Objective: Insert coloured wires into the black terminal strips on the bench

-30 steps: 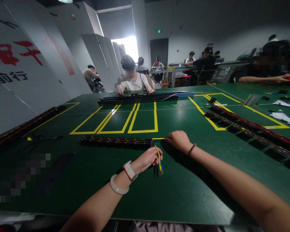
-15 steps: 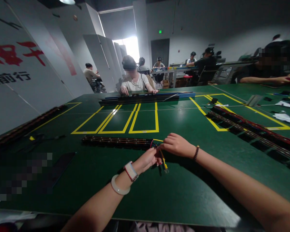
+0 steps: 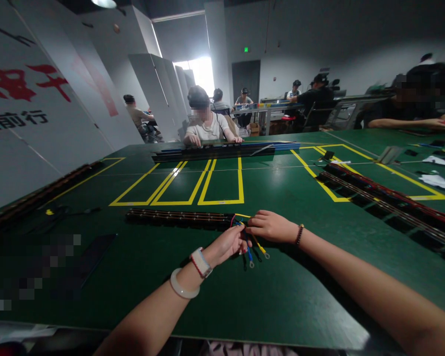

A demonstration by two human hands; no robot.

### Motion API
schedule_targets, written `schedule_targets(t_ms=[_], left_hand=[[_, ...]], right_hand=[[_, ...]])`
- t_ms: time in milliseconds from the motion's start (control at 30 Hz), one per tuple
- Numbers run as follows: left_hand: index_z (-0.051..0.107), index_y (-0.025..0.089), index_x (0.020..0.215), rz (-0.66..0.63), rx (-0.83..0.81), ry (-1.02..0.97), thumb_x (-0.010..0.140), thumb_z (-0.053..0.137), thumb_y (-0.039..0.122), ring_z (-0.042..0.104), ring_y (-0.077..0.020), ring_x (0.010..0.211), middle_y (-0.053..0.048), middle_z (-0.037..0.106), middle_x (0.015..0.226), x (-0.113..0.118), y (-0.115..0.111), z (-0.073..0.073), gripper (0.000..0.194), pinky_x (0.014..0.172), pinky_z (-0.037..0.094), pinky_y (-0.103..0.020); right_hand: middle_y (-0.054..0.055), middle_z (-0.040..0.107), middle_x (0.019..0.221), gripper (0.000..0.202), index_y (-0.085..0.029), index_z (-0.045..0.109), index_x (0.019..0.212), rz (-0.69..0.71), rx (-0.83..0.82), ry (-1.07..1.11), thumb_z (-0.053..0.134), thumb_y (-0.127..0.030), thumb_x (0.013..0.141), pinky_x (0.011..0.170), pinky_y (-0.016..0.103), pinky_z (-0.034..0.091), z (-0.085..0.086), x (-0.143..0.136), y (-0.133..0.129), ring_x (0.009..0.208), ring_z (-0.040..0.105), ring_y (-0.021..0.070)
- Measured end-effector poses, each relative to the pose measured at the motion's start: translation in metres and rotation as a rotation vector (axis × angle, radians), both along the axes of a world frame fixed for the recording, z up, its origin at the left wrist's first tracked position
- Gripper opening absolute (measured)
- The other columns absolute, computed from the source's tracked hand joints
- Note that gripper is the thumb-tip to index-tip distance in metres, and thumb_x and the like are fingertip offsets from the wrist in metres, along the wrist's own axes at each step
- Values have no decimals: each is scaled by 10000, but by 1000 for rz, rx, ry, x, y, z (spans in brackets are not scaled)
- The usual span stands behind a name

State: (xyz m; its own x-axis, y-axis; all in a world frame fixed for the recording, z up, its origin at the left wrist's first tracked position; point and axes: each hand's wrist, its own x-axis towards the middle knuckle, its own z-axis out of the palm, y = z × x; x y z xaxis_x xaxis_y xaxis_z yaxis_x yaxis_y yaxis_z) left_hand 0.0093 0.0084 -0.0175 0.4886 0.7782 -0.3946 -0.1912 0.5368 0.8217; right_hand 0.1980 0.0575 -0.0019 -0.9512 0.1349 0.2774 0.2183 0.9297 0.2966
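A long dark strip with thin wires (image 3: 181, 216) lies on the green table, and its wire ends reach my hands at the right. My left hand (image 3: 230, 244) is closed on these wires close to the strip's end. Against its fingertips, my right hand (image 3: 270, 226) pinches at the same bundle; which wire it grips is hidden. A blue wire end with a ring terminal (image 3: 250, 259) and a yellow wire end with a ring terminal (image 3: 263, 251) hang below the fingers.
Yellow tape outlines (image 3: 220, 201) mark the green table (image 3: 282, 306). More wired strips lie at the right (image 3: 393, 198) and far left (image 3: 40, 193). A dark flat object (image 3: 98, 257) rests at the left. Across the table, a person (image 3: 207, 123) handles long dark bars (image 3: 226, 151).
The blue and yellow wire ends have spread apart below my fingers. My right hand has lowered slightly, while my left hand stays nearly in place.
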Motion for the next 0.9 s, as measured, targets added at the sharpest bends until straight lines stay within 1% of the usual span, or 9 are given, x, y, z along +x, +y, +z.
schedule_targets(t_ms=[167, 333, 433, 533, 733, 833, 900], left_hand=[[445, 132, 836, 7, 23, 17, 910, 306, 365, 499, -78, 455, -39, 580, 644, 1, 0, -2, 282, 472, 332, -199], [443, 131, 837, 4, 32, 42, 914, 292, 350, 508, -79, 475, -41, 583, 660, 1, -2, 1, 278, 480, 331, -200], [440, 130, 819, 7, 27, 62, 919, 285, 333, 511, -76, 473, -44, 585, 662, 1, -2, 2, 274, 479, 335, -199], [438, 132, 815, 4, 22, 34, 912, 311, 324, 512, -73, 466, -42, 585, 656, 1, -2, 1, 249, 475, 338, -194], [426, 146, 850, 4, 26, -12, 887, 377, 350, 528, -78, 474, -39, 595, 672, 0, -1, -2, 213, 473, 343, -187], [427, 144, 856, 0, 40, -10, 887, 350, 314, 538, -90, 478, -39, 591, 658, 0, 0, -2, 189, 465, 341, -189], [448, 132, 839, -12, 52, -6, 883, 332, 297, 539, -94, 484, -45, 589, 654, 0, 0, -3, 207, 467, 348, -194]], right_hand=[[86, 584, 985, 251, -162, 551, 1076, 42, 56, -38, 335, -192, 953, 707, 293, 338, 3, 2, 0, 783, 507, 143], [84, 585, 950, 251, -154, 555, 1075, 54, 76, -58, 340, -192, 950, 704, 296, 342, 3, 3, 1, 770, 509, 139], [82, 584, 923, 249, -154, 557, 1078, 58, 59, -35, 360, -224, 944, 696, 297, 346, 0, 4, 2, 751, 507, 138], [81, 588, 914, 259, -151, 553, 1093, 50, 42, -28, 367, -243, 938, 696, 301, 349, -2, 5, 3, 737, 506, 141], [105, 599, 960, 285, -134, 536, 1139, 62, 10, -2, 342, -214, 948, 707, 297, 362, -5, 7, 4, 762, 521, 142], [106, 604, 986, 279, -146, 544, 1134, 71, -38, 65, 342, -192, 947, 712, 294, 376, -6, 7, 3, 776, 528, 139], [97, 613, 956, 267, -155, 558, 1115, 47, -112, 155, 359, -206, 945, 711, 289, 387, -6, 6, 1, 780, 531, 139]])
